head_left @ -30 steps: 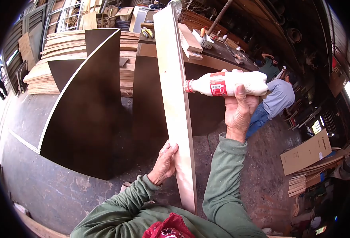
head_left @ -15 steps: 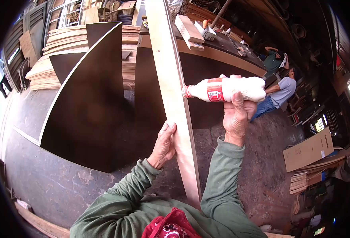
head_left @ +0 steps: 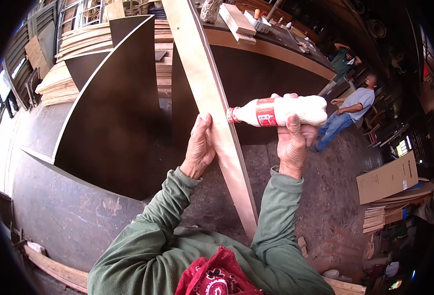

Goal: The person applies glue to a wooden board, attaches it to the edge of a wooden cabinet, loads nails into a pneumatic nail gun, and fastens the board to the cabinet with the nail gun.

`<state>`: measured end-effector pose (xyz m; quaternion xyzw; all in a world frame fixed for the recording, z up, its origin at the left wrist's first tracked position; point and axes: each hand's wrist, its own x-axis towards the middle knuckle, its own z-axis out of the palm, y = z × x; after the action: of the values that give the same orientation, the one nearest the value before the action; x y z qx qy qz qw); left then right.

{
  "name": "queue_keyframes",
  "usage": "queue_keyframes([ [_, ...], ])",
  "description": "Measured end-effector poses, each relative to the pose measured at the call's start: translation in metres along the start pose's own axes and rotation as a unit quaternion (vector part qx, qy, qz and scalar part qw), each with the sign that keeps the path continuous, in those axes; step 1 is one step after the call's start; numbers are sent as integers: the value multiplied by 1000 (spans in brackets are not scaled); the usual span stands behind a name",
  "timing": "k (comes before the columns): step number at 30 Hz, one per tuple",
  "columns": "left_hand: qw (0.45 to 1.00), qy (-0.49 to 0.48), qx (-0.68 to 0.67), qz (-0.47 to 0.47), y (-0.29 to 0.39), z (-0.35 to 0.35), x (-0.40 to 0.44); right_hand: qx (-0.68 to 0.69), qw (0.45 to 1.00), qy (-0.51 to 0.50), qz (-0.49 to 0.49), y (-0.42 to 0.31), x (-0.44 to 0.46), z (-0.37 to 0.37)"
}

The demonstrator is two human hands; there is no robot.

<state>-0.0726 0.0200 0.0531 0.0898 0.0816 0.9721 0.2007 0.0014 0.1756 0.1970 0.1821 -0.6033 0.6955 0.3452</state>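
A long pale wooden board [head_left: 217, 115] stands tilted in front of me, its upper end leaning left and running out of the top of the view. My left hand [head_left: 199, 147] grips the board's left edge about midway, thumb on its face. In my right hand [head_left: 294, 140] lies a plastic bottle [head_left: 295, 110] with a red label and white contents, probably glue. The bottle is held sideways, its red-capped neck pointing left against the board's right edge. Whether anything is flowing out cannot be made out.
Curved dark panels [head_left: 113, 118] stand on the floor at left, before stacked wood sheets [head_left: 62, 83]. A workbench [head_left: 276, 54] carries boards and a white container. Two people [head_left: 359, 105] are at the back right. A cardboard sheet [head_left: 389, 178] leans on lumber at right.
My left hand has moved up along the board. The board's lower end has shifted right and up, while the bottle stays at its right edge. The nearer person's arm has changed position.
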Motion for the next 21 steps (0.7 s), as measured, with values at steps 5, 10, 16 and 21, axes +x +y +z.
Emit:
queue_keyframes([
  [5, 1000, -4, -3, 22, 6, -5, 1, 42, 999, 16, 19, -9, -25, -3],
  [10, 998, 14, -10, 52, 5, -14, 9, 42, 998, 22, 30, -12, -41, -14],
  [16, 999, 7, -28, 32, 17, -4, 7, -2, 998, 31, 46, -11, -66, -32],
  [21, 998, 23, -37, 54, 19, -2, 12, 24, 996, 52, 62, -15, -78, -39],
])
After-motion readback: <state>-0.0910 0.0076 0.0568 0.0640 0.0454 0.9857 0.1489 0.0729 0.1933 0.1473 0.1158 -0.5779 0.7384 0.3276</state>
